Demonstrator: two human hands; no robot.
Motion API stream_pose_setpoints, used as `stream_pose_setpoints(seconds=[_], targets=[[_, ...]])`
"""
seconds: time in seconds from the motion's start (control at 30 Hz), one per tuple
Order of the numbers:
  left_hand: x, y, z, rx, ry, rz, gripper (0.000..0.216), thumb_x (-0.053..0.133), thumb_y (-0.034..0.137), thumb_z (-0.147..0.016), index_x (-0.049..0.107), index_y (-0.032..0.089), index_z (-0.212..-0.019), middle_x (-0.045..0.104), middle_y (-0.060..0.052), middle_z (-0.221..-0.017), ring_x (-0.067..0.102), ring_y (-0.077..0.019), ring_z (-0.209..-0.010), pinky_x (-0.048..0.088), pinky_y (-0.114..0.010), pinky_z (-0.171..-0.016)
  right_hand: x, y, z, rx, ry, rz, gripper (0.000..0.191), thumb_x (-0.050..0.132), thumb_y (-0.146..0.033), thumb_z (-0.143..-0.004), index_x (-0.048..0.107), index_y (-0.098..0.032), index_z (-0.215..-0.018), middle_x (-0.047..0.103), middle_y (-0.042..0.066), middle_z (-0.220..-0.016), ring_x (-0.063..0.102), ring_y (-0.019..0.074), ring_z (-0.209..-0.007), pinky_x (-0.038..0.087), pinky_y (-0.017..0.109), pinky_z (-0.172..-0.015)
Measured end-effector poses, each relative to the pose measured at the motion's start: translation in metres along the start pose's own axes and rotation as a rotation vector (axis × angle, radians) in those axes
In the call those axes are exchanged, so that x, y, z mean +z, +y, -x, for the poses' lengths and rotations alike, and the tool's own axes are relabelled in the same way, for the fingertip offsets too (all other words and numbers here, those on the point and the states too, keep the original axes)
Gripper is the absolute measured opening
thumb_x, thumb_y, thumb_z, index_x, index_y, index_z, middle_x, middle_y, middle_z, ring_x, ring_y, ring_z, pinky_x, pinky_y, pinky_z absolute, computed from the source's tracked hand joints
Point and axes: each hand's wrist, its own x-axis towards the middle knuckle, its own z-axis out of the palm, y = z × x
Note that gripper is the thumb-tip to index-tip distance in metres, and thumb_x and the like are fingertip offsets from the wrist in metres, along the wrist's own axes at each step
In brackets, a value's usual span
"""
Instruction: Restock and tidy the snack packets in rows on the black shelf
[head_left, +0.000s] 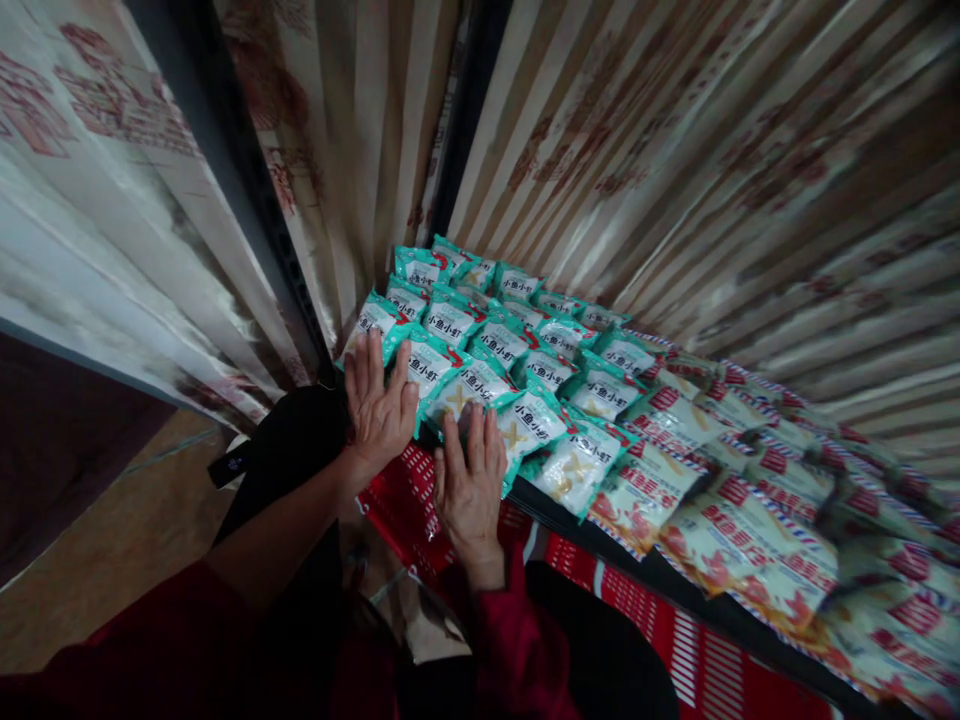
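Rows of small teal-and-white snack packets (502, 342) lie on a dark shelf (551, 508). My left hand (381, 405) rests with fingers stretched out against the packets at the row's left front corner. Beside it my right hand (472, 482) lies flat, its fingertips touching the lower edge of a front snack packet (471, 388). Both hands are open and grip nothing. Parts of the packets under the fingers are hidden.
Larger white-and-red snack bags (754, 545) fill the shelf to the right. Red plastic baskets (697, 660) stand below the shelf's front edge. Patterned pleated curtains (675, 150) hang behind, with a dark upright post (255, 170) at the left.
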Motion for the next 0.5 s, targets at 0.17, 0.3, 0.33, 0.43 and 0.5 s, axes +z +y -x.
stream_pose_setpoints(seconds=[0.17, 0.3, 0.33, 0.43, 0.5], targets=[[-0.001, 0.0, 0.001, 0.022, 0.009, 0.023, 0.051, 0.035, 0.029, -0.096, 0.034, 0.016, -0.145, 0.006, -0.01, -0.158, 0.005, -0.0319, -0.144, 0.014, -0.054, -0.115, -0.005, 0.004, 0.004, 0.029, 0.043, 0.038, 0.064, 0.046, -0.017, -0.092, 0.019, -0.025, -0.15, 0.006, 0.009, -0.159, 0.011, 0.0319, -0.145, 0.028, 0.057, -0.109], [0.001, 0.002, 0.001, 0.039, -0.012, 0.007, 0.049, 0.035, 0.029, -0.096, 0.037, 0.015, -0.143, 0.011, -0.013, -0.157, 0.007, -0.0324, -0.144, 0.015, -0.055, -0.114, -0.005, 0.009, 0.009, 0.058, 0.038, 0.056, 0.06, 0.046, -0.017, -0.092, 0.024, -0.023, -0.149, 0.012, 0.011, -0.158, 0.012, 0.0302, -0.145, 0.026, 0.055, -0.11], [0.001, 0.003, 0.001, 0.042, -0.018, 0.001, 0.049, 0.035, 0.029, -0.096, 0.037, 0.015, -0.143, 0.012, -0.013, -0.157, 0.008, -0.0322, -0.144, 0.015, -0.055, -0.114, -0.005, 0.01, 0.01, 0.062, 0.03, 0.058, 0.059, 0.046, -0.017, -0.092, 0.027, -0.022, -0.148, 0.015, 0.011, -0.157, 0.013, 0.0297, -0.145, 0.025, 0.054, -0.111], [0.001, 0.004, 0.001, 0.046, -0.016, -0.007, 0.048, 0.035, 0.029, -0.096, 0.038, 0.016, -0.143, 0.013, -0.014, -0.157, 0.008, -0.0319, -0.144, 0.014, -0.055, -0.114, -0.005, 0.011, 0.011, 0.068, 0.011, 0.049, 0.054, 0.045, -0.017, -0.092, 0.033, -0.02, -0.145, 0.021, 0.012, -0.156, 0.013, 0.0286, -0.145, 0.025, 0.053, -0.111], [0.001, 0.004, 0.001, 0.047, -0.002, -0.005, 0.049, 0.035, 0.028, -0.096, 0.037, 0.016, -0.143, 0.011, -0.014, -0.157, 0.007, -0.0322, -0.144, 0.014, -0.056, -0.113, -0.006, 0.01, 0.011, 0.072, 0.014, 0.043, 0.053, 0.045, -0.016, -0.092, 0.034, -0.02, -0.145, 0.021, 0.013, -0.156, 0.012, 0.0283, -0.145, 0.025, 0.053, -0.111]])
